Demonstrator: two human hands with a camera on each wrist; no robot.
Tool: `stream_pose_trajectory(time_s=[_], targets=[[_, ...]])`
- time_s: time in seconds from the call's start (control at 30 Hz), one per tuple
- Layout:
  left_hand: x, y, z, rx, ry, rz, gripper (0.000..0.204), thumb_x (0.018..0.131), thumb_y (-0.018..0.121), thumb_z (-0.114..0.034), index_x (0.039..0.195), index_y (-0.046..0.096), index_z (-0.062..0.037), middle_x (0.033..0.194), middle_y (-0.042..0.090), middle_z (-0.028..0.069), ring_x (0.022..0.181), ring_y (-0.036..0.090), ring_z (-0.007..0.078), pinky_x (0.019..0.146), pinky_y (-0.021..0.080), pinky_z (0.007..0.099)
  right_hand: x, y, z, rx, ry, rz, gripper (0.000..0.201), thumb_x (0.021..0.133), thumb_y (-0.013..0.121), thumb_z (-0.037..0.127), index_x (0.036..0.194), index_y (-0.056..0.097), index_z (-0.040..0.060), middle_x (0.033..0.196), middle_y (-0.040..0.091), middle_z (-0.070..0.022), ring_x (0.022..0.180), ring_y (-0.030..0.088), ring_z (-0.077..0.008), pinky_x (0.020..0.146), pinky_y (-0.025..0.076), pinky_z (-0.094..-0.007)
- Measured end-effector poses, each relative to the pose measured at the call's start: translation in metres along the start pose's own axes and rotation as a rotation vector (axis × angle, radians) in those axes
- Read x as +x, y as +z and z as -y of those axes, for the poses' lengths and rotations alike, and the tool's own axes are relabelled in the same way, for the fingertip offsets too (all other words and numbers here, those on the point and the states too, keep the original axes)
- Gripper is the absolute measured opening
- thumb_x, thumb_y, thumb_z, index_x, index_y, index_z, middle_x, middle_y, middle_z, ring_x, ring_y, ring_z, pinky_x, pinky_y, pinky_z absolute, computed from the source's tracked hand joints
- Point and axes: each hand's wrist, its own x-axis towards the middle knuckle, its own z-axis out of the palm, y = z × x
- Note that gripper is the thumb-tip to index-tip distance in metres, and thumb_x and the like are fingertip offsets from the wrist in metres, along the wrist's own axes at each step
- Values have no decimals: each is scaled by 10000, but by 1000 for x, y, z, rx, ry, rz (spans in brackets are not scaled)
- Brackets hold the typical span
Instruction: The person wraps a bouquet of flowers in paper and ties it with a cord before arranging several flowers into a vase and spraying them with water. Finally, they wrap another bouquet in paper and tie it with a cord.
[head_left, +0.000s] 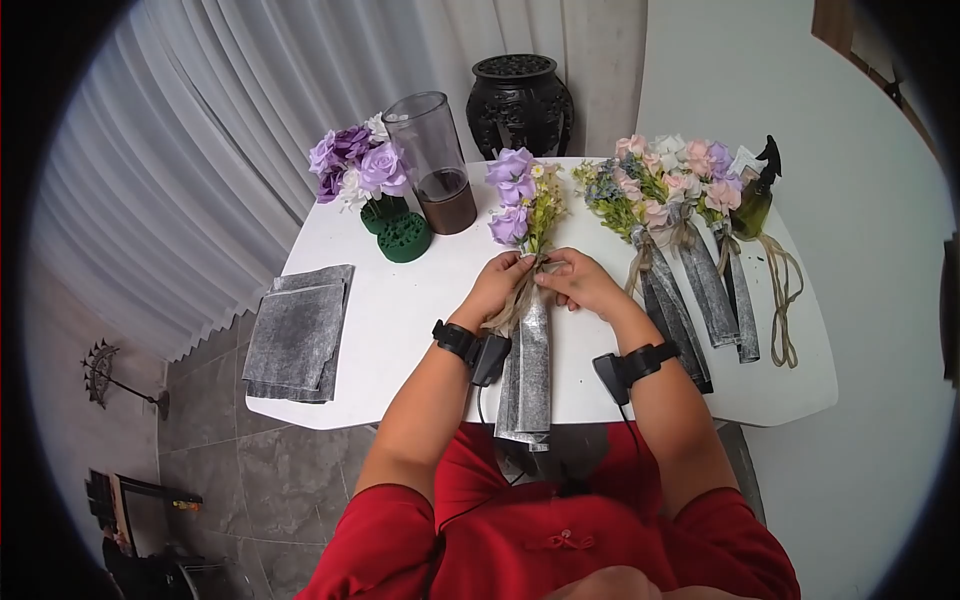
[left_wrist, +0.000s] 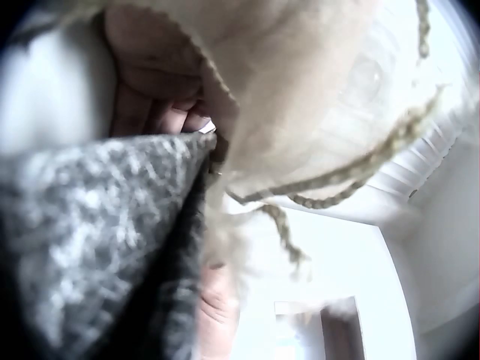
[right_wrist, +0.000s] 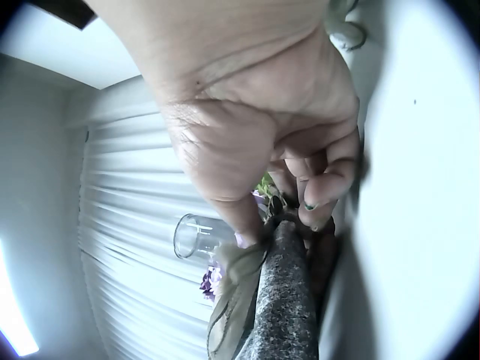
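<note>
Sleeves: red, nearest the head camera, forearms reaching out over the worktop.
Bouquet: lies lengthwise at the near middle of the worktop, grey wrap end overhanging the near edge, purple flowers pointing away.
Left hand: fingers curled on the ribbon at the neck of the wrap.
Right hand: thumb and fingers pinch the same neck – clamped on it.
Handling: likely light and soft; the wrap creases, the petals crush – best held at the tied neck, not the blooms.
Further right: three finished bouquets, just beside a spray bottle.
Far side: clear tumbler, black urn.
</note>
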Motion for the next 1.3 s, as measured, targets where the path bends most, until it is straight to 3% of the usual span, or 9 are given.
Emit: stream_pose_trajectory(time_s=[0.23,0.43,0.5,0.53,0.67,0.93,1.07,1.13,1.3], targets=[[-1,3,-3,74,25,8,232,953,531,-233,1028,557,-15,887,626,44,721,590,109,683,478,238,16,-6,-23,63,0,-29,270,807,502,45,1065,537,-26,739,592,-60,596,557,-117,493,456,-248],[-14,14,-16,-312,-63,-43,171,967,437,-174,1026,461,-16,794,607,135,581,620,241,569,541,353,14,-3,-21,-26,-198,-20,198,783,416,-16,834,607,-28,666,574,-50,602,532,-123,591,439,-260],[-7,7,-10,-233,-36,-97,196,977,389,-206,1016,453,-25,756,594,128,576,609,238,537,537,367,20,-15,-26,-149,-387,-198,201,771,405,-8,805,603,-7,654,564,-38,584,510,-121,548,407,-256],[-6,7,-10,-234,-38,-96,196,977,389,-206,1016,453,-25,756,594,128,576,609,238,537,537,367,19,-20,-18,115,-217,-283,182,756,396,-11,745,574,19,625,523,-18,529,456,-103,474,355,-246],[-6,13,-13,-102,-69,-101,242,987,353,-258,998,457,-40,685,571,111,526,577,218,508,527,347,18,-32,-20,631,-333,-349,150,789,387,6,716,502,68,600,456,-6,463,363,-71,384,251,-213],[-5,18,-13,-224,-86,-90,209,985,335,-217,1031,422,-33,660,575,148,524,594,258,481,525,382,-3,-22,23,1092,-345,-339,188,899,468,222,952,512,48,805,553,-70,706,534,-149,535,442,-270],[-9,22,-18,-263,-100,-117,256,991,322,-244,1008,450,-23,676,588,146,559,616,250,533,552,363,5,-11,10,974,-491,-464,228,916,524,247,1029,507,49,959,588,-84,833,559,-118,570,465,-251],[-10,24,-19,-327,-108,-91,259,991,316,-238,1025,446,-17,688,596,150,570,624,252,549,563,363,14,-7,-5,306,-682,-473,193,888,598,180,1003,526,44,938,628,-83,778,580,-81,566,460,-224],[-11,24,-19,-386,-104,-88,257,990,319,-244,1037,437,-21,712,597,140,577,624,247,548,567,364,10,7,-14,39,-381,-169,132,843,648,84,909,549,26,713,611,-36,583,573,-79,543,463,-213]])
